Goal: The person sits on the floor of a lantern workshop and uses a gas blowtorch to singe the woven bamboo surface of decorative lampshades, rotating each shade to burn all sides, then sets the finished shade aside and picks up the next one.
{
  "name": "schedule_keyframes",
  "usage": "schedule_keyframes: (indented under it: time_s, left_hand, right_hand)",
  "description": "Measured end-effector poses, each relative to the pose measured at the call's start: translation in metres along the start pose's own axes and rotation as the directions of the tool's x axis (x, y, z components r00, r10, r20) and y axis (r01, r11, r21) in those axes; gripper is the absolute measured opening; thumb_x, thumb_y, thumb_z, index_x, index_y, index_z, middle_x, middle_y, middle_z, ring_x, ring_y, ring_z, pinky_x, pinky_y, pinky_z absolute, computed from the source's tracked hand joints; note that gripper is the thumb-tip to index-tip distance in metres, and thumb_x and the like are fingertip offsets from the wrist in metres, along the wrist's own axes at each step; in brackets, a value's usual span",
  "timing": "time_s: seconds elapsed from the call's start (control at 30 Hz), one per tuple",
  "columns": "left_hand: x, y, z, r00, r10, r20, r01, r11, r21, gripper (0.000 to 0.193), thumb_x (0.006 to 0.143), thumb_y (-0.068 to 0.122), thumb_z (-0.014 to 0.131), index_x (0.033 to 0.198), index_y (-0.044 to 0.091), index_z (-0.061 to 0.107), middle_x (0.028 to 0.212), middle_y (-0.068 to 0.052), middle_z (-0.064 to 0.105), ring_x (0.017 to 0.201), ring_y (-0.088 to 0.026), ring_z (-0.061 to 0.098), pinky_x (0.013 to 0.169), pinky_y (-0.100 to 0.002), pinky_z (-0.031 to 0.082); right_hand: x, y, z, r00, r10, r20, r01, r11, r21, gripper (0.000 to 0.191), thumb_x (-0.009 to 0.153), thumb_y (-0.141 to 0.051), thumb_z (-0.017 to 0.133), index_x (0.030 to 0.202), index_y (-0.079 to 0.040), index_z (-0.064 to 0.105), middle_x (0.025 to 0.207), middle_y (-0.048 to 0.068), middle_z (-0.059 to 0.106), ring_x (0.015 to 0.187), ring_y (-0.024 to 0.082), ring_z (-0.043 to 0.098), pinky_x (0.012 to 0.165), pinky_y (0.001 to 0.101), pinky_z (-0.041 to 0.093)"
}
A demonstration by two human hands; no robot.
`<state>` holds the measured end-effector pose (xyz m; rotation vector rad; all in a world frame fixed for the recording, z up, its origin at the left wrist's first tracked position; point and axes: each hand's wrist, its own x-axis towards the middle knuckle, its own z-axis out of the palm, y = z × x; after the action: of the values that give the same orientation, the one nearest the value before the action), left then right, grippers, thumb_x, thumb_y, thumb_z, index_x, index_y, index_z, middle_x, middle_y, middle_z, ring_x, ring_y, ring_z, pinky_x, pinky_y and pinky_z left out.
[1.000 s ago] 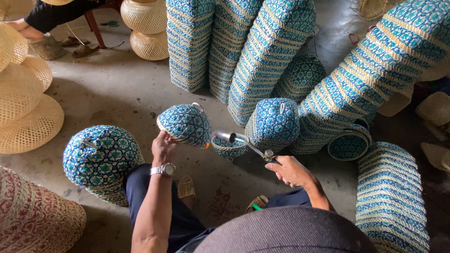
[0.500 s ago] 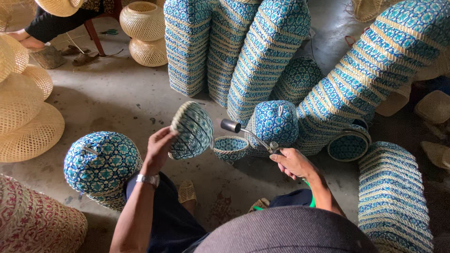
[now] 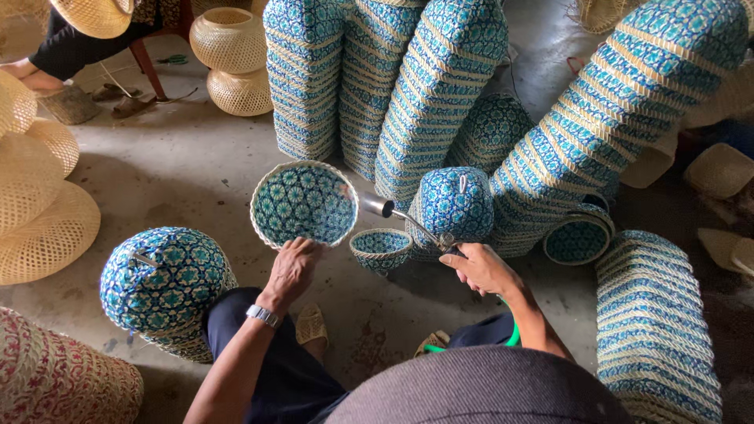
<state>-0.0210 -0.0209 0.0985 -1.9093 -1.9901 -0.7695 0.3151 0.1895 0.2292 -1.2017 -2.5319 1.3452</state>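
Bare concrete floor lies open left of the held bowl; stacked blue woven baskets wall off the far side.

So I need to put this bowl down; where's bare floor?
Bare concrete floor lies between the natural baskets, the blue stacks and the held bowl. Right of the torch it is crowded.

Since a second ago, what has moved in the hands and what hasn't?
The left hand has turned its blue woven bowl over: the domed outside showed first, then its edge, and now the open patterned inside faces up. The right hand keeps hold of the metal torch, nozzle still aimed toward the bowl. The small bowl on the floor and the stacked baskets have not moved.
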Motion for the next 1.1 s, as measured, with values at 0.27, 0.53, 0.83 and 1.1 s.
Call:
schedule_keyframes:
  time_s: [0.27, 0.53, 0.83, 1.1]
  left_hand:
    - [-0.008, -0.001, 0.002, 0.989, 0.137, 0.048, -0.137, 0.991, -0.002, 0.032, 0.083, 0.011, 0.06, 0.112, 0.003, 0.069, 0.098, -0.004, 0.065, 0.091, -0.022, 0.057, 0.08, -0.037, 0.044]
    - [-0.018, 0.001, 0.02, 0.987, 0.136, 0.082, -0.132, 0.99, -0.049, 0.028, 0.09, 0.008, 0.057, 0.114, 0.003, 0.07, 0.105, -0.004, 0.069, 0.09, -0.02, 0.056, 0.08, -0.034, 0.044]
    - [-0.023, 0.006, 0.036, 0.974, 0.225, -0.031, -0.227, 0.954, -0.198, 0.025, 0.084, 0.012, 0.061, 0.105, 0.004, 0.071, 0.108, -0.005, 0.068, 0.097, -0.022, 0.056, 0.087, -0.037, 0.044]
    - [-0.014, 0.014, 0.052, 0.988, 0.152, 0.02, -0.146, 0.975, -0.167, 0.02, 0.084, 0.011, 0.057, 0.099, 0.005, 0.068, 0.101, -0.006, 0.064, 0.093, -0.022, 0.054, 0.086, -0.037, 0.045]
  right_hand:
    - [0.016, 0.01, -0.002, 0.999, 0.005, -0.052, -0.006, 1.0, -0.022, 0.04, 0.094, -0.039, 0.065, 0.086, 0.0, 0.065, 0.06, 0.005, 0.06, 0.043, 0.012, 0.054, 0.033, 0.0308, 0.044]
    - [0.033, -0.007, -0.009, 0.999, -0.005, -0.047, 0.0, 0.995, -0.095, 0.042, 0.095, -0.04, 0.063, 0.087, 0.001, 0.066, 0.062, 0.005, 0.06, 0.043, 0.013, 0.056, 0.034, 0.0313, 0.045]
    - [0.042, -0.059, 0.005, 0.999, -0.051, -0.005, 0.05, 0.994, -0.1, 0.033, 0.095, -0.037, 0.06, 0.099, -0.005, 0.069, 0.062, 0.005, 0.06, 0.042, 0.014, 0.054, 0.034, 0.0322, 0.044]
    - [0.044, -0.064, 0.029, 0.996, -0.083, -0.009, 0.082, 0.99, -0.112, 0.037, 0.095, -0.036, 0.061, 0.098, 0.001, 0.066, 0.059, 0.008, 0.059, 0.041, 0.017, 0.056, 0.034, 0.0338, 0.045]
